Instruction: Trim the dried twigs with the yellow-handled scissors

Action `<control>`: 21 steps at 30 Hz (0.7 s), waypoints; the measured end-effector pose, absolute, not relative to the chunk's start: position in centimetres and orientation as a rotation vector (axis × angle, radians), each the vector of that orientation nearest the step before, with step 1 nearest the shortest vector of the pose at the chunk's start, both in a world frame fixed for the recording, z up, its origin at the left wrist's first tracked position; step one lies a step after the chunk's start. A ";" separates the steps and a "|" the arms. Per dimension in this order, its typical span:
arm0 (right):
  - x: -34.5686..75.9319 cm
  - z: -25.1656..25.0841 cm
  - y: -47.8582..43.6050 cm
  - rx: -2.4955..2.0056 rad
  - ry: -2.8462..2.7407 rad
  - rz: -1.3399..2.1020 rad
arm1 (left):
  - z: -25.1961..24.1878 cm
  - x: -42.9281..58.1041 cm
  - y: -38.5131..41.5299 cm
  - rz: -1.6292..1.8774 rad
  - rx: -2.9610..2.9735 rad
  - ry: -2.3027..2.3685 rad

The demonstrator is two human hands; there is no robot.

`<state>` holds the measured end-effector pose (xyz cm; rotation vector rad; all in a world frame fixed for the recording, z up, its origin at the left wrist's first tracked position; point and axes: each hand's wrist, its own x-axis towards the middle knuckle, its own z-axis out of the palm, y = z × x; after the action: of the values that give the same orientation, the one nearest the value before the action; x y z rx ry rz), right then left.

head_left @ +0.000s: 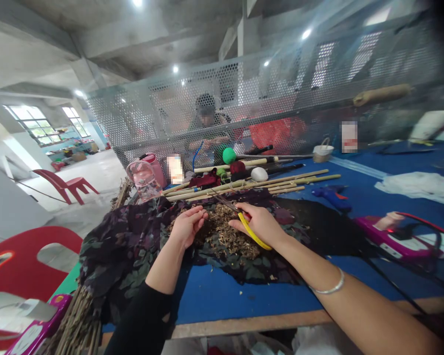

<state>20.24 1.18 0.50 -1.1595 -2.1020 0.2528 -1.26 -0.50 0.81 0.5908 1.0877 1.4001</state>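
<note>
My right hand [259,223] is closed on yellow-handled scissors [244,219], whose blades point up-left toward a row of bamboo sticks [251,185]. My left hand [188,225] is closed in a pinch at the left edge of a pile of brown chopped plant bits [227,234]; what it pinches is too small to make out. The pile lies on a dark floral cloth [129,246] spread over the blue table [222,296].
A pink water bottle [146,178], balls of yarn [229,156], a white ball [259,174] and a blue glue gun [333,196] lie behind. Pink irons [388,236] sit right and lower left. A perforated metal screen [281,93] separates a seated person. Red chairs [64,183] stand left.
</note>
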 end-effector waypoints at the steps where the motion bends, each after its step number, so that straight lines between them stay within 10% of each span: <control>1: 20.2 0.4 1.2 -1.156 -2.105 0.254 | 0.7 -1.1 -0.5 1.386 0.599 1.095; 21: 19.7 0.1 0.9 -1.178 -2.123 0.237 | 0.8 1.5 -1.4 1.483 0.643 0.954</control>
<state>19.71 0.91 0.10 -1.1778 -2.1233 0.2369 1.53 -1.45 0.81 0.6431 0.9541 1.4829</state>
